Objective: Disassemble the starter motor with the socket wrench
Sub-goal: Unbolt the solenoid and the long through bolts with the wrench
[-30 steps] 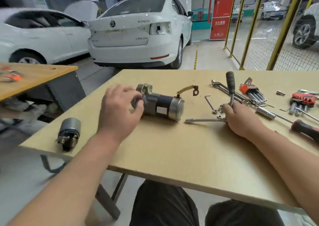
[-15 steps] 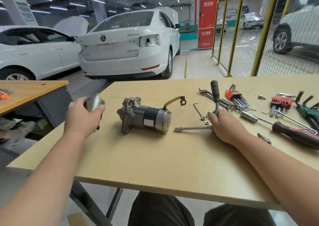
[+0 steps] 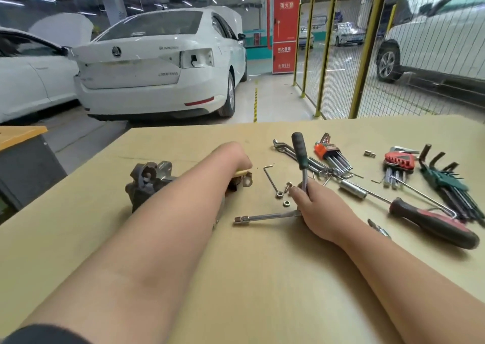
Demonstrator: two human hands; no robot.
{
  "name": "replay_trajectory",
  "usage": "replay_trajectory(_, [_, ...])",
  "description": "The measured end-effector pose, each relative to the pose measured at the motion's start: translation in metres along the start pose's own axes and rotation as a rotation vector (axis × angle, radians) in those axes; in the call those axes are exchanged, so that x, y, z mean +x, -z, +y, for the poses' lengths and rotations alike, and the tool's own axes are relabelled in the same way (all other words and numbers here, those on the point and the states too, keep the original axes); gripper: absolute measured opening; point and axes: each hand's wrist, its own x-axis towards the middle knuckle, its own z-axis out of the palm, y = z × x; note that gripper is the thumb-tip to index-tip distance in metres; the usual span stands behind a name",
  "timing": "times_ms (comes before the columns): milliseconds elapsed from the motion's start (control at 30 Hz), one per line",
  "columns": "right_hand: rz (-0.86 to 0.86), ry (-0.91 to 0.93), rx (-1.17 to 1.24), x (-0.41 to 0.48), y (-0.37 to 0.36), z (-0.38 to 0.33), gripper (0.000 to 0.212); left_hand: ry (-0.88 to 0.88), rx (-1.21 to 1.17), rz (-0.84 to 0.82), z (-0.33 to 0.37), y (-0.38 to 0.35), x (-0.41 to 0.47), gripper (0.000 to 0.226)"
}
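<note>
The starter motor (image 3: 147,183) lies on its side on the wooden table (image 3: 262,278), its grey nose housing to the left. My left forearm crosses over its body and hides most of it. My left hand (image 3: 232,156) sits beyond the motor's rear end, just above the yellow lead (image 3: 241,173) and its metal lug. The back of the hand hides the fingers and whatever is under them. My right hand (image 3: 312,207) grips the socket wrench (image 3: 299,149) at its joint; the dark handle points up and the extension bar (image 3: 265,216) lies flat, pointing left.
Two loose nuts (image 3: 286,203) and a hex key (image 3: 270,178) lie between my hands. To the right are spanners, an orange hex key set (image 3: 330,152), a red set (image 3: 399,160), a green set (image 3: 446,181) and a red-black screwdriver (image 3: 433,223). A white car (image 3: 157,65) stands behind the table.
My left hand, which held a metal cylinder out at the left half a second ago, has swung right across the motor. The cylinder is out of sight. My right hand kept its grip.
</note>
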Motion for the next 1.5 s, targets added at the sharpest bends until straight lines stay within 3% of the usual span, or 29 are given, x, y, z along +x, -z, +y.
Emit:
replay_trajectory(133, [-0.028, -0.005, 0.017, 0.003, 0.003, -0.002, 0.028, 0.003, -0.171, 0.128, -0.010, 0.012, 0.003, 0.055])
replay_trajectory(233, [-0.013, -0.025, 0.105, 0.000, 0.009, -0.002, 0.030, -0.215, -0.421, 0.369, -0.049, 0.018, -0.022, 0.043])
replay_trajectory(333, [0.006, -0.118, 0.207, -0.002, 0.013, -0.002, 0.035, -0.488, -0.193, 0.559, -0.099, -0.008, -0.064, 0.038])
replay_trajectory(433, [-0.019, -0.256, 0.568, -0.003, 0.012, -0.009, 0.034, -0.582, 0.005, 0.564, -0.123, -0.040, -0.078, 0.047])
replay_trajectory(500, [-0.055, -0.284, 0.736, -0.005, 0.008, -0.019, 0.037, -0.538, -0.042, 0.583, -0.120, -0.048, -0.075, 0.047])
replay_trajectory(733, [-0.044, -0.296, 0.687, -0.005, -0.006, -0.036, 0.033, -0.387, 0.000, 0.598, -0.092, -0.042, -0.050, 0.044])
replay_trajectory(1000, [-0.034, -0.338, 0.781, -0.003, 0.006, -0.027, 0.037, -0.323, -0.001, 0.574, -0.088, -0.039, -0.046, 0.040])
replay_trajectory(1267, [-0.066, -0.402, 0.860, -0.004, 0.006, -0.031, 0.027, -0.303, -0.008, 0.575, -0.087, -0.040, -0.051, 0.031])
replay_trajectory(1400, [-0.133, -0.441, 0.845, -0.001, 0.007, -0.031, 0.021, -0.300, -0.015, 0.576, -0.088, -0.042, -0.055, 0.031])
replay_trajectory(1500, [-0.307, -0.556, 0.898, 0.001, 0.011, -0.029, 0.025, -0.286, -0.009, 0.590, -0.087, -0.044, -0.055, 0.039])
